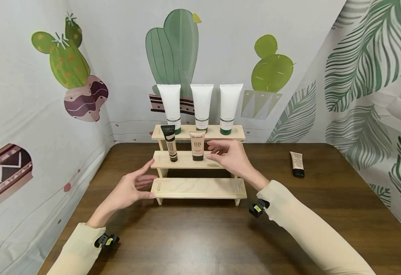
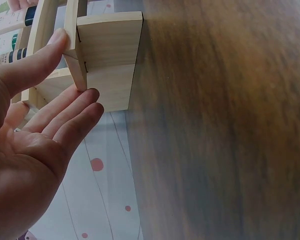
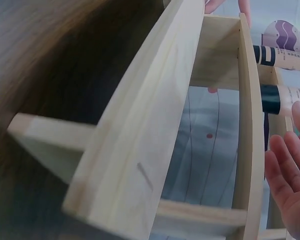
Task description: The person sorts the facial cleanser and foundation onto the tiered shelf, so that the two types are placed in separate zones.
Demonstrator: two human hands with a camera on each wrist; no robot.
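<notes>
A three-tier wooden display stand stands on the table. At its left end, my left hand touches the edge with thumb and fingertips, its fingers fairly straight. In the left wrist view the thumb lies against a board's edge. On the middle tier stands a small pinkish BB cream tube with a black cap down. Just right of it is my right hand, fingers loosely extended and holding nothing. Left of the BB cream stands a black-and-beige tube, slightly tilted.
Three white tubes with green caps, among them the middle one, stand on the top tier. A beige tube with a black cap lies on the brown table at the right. Printed cloth hangs behind and beside the table.
</notes>
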